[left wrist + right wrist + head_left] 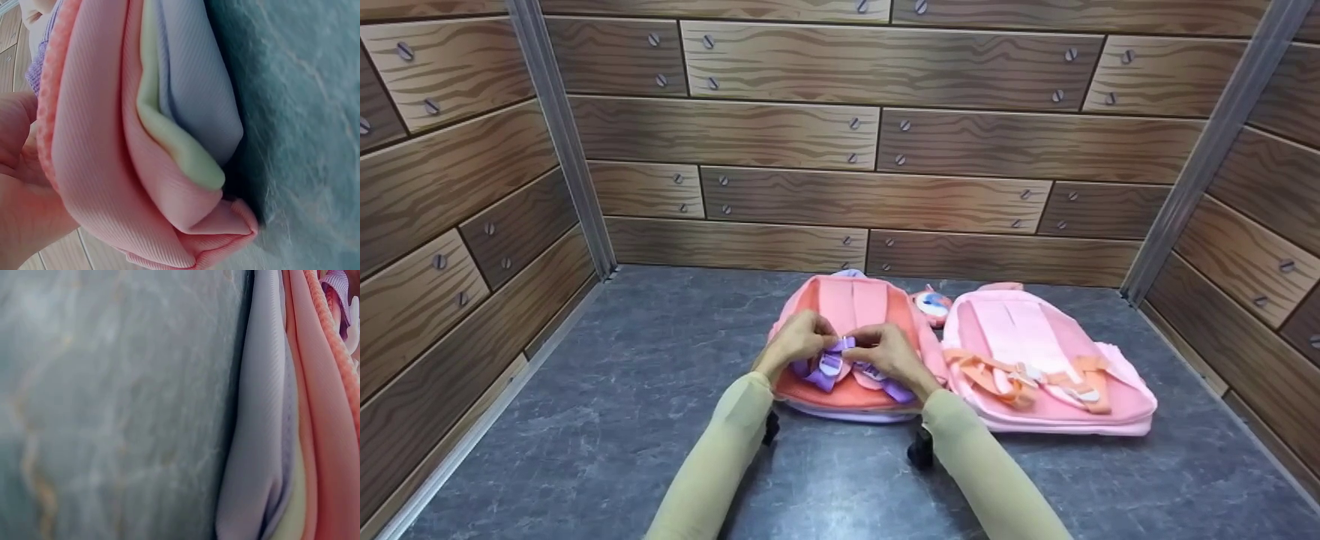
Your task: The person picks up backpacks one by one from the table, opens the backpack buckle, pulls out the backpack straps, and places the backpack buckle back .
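A coral-pink backpack (851, 296) lies with its strap side up on the dark tabletop. Over its middle, my left hand (799, 341) and right hand (892, 352) meet at a purple strap (840, 345), each pinching it between thumb and fingertips. A pale buckle (830, 365) sits on the webbing below the left fingers. In the left wrist view, my left palm (28, 191) is beside the backpack's layered pink, green and lavender side (95, 129). The right wrist view mostly shows the lavender edge (253, 439), with the right hand barely visible.
To the right lies a light pink backpack (1035, 322) with orange straps (990, 379). A small round pink-and-white plush (934, 306) sits between the bags at the back. Wood-patterned walls (877, 142) enclose the dark marbled tabletop (622, 420).
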Action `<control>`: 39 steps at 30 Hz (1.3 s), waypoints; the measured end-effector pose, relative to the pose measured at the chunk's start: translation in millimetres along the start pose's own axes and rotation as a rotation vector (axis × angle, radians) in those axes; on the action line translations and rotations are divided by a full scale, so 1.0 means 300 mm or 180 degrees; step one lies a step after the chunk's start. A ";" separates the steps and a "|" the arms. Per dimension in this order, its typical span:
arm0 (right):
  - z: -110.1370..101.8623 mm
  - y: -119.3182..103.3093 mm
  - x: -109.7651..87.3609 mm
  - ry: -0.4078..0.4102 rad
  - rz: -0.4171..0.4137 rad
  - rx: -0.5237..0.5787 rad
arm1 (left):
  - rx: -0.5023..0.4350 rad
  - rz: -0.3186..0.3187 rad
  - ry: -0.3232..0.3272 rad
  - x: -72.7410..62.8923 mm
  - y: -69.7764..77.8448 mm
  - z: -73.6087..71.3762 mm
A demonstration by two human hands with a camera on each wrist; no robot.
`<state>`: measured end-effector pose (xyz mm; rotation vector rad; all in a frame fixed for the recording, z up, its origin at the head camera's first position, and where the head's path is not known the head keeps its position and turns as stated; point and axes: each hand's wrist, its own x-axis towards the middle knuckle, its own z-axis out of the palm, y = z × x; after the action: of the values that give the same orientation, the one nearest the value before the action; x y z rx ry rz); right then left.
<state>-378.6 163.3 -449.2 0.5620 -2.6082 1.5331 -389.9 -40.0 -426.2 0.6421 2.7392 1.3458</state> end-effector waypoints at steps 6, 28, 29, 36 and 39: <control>-0.004 0.002 -0.001 -0.0052 -0.0035 0.0077 | -0.0034 0.0025 -0.0001 0.003 0.005 0.010; 0.001 0.002 -0.002 -0.0053 -0.0074 0.0127 | -0.0011 -0.0055 -0.0133 -0.003 0.004 -0.003; 0.001 0.002 -0.003 -0.0070 -0.0091 0.0158 | -0.0016 -0.0034 -0.0125 -0.003 0.004 0.000; 0.000 0.003 0.000 -0.0060 -0.0058 0.0196 | -0.0262 -0.0019 -0.0200 -0.001 0.011 0.011; -0.001 0.004 0.001 -0.0052 -0.0084 0.0137 | -0.0254 -0.0024 -0.0188 0.000 0.013 0.014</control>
<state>-379.4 163.9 -450.1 0.6126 -2.5745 1.5871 -387.6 -34.8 -425.7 0.6549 2.6245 1.4029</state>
